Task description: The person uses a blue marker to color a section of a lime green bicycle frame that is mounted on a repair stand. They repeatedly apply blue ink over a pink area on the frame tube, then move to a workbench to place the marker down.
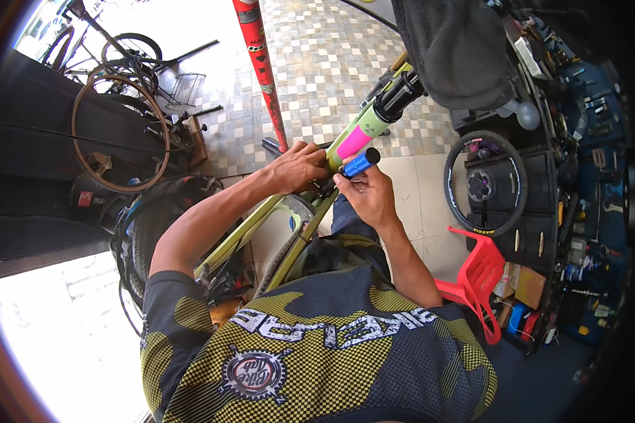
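The right hand (372, 196) has its thumb and fingers closed around a short blue cylinder with a black end (360, 163), which slants up and away from the fingertips. Just beside those fingers, on the left, runs a lime-green bicycle frame with a bright pink band (358, 141). The left hand (300, 168) is bent over the frame, its fingers curled against the tubing near the cylinder's lower end; whether they grip it or only rest there, I cannot tell. Beyond the left knuckles stands a sticker-covered red pole (262, 74); nearer the body than both hands, a dark tyre (300, 207) shows between the frame's tubes.

The cylinder is smooth-looking and held mainly by the fingertips, so it could twist or slip if pushed off its line. A slip toward the left could knock the left fingers, which are close by, or scratch the green paint. If the frame is loosely supported, pressure from either hand could make it swing.

The left fingertips are hidden behind the hand and tubing, and the cylinder's lower end disappears among the right fingers, so what it meets is unclear. Ahead of the right fingers, a dark grey soft-looking shape (458, 53) is cut off by the upper edge.
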The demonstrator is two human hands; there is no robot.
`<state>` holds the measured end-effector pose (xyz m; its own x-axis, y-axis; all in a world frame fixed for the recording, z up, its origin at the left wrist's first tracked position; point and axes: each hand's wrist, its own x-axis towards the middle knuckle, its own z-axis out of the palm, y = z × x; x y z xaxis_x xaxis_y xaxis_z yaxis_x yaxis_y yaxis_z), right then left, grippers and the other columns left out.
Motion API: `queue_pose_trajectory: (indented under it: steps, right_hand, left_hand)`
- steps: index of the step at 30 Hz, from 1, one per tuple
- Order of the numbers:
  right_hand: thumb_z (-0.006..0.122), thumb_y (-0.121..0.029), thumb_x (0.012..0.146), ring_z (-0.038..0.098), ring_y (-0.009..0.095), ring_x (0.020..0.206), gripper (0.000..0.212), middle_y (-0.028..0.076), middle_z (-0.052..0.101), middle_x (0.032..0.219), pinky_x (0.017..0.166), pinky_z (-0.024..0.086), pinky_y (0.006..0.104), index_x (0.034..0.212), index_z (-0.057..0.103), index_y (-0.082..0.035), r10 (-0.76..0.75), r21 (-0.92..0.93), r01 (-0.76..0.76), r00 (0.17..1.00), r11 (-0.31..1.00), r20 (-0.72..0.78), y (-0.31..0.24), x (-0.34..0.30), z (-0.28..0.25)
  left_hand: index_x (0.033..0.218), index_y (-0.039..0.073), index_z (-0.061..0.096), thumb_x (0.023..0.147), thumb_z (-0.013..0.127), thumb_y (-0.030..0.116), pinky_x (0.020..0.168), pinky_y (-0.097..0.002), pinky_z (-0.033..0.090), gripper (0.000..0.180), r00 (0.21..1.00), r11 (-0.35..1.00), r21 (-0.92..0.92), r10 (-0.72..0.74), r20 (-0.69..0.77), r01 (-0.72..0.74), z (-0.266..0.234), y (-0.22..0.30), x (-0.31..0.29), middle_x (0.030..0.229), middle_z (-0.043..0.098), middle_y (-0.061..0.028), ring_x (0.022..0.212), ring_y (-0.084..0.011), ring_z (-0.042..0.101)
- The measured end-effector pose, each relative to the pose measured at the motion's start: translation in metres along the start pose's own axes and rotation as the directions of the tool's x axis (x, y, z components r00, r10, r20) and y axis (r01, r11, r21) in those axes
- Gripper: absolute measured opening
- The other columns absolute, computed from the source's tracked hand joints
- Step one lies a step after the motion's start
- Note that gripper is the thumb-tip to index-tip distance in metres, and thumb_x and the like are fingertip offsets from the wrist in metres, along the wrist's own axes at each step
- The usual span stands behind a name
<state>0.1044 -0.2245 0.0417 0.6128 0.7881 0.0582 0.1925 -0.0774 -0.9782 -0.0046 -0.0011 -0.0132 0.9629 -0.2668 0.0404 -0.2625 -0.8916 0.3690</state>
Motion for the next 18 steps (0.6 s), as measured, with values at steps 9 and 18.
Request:
queue_pose_trajectory:
  steps: [9,18]
  right_hand:
    - [0.082,-0.018,0.098,0.080,0.024,0.098,0.041,0.016,0.077,0.106,0.086,0.066,0.0364,0.130,0.064,0.002,-0.017,0.002,0.016,1.000,1.000,0.017,-0.0004,0.0023,0.0005]
    - [0.082,-0.017,0.098,0.079,0.023,0.099,0.041,0.016,0.077,0.107,0.087,0.066,0.0363,0.130,0.064,0.002,-0.007,0.008,0.007,1.000,1.000,-0.001,0.0011,-0.0022,0.0025]
  left_hand:
    - [0.105,0.016,0.082,0.077,0.088,0.025,0.112,-0.0471,0.041,0.030,0.999,1.000,0.015,0.013,0.045,-0.014,-0.0031,-0.0009,0.0012,0.126,0.062,-0.0070,0.131,-0.0303,0.052]
    - [0.100,0.013,0.083,0.074,0.091,0.029,0.114,-0.0487,0.040,0.032,1.000,1.000,-0.021,-0.002,0.007,0.002,-0.0035,-0.0001,0.0007,0.127,0.061,-0.0084,0.132,-0.0312,0.052]
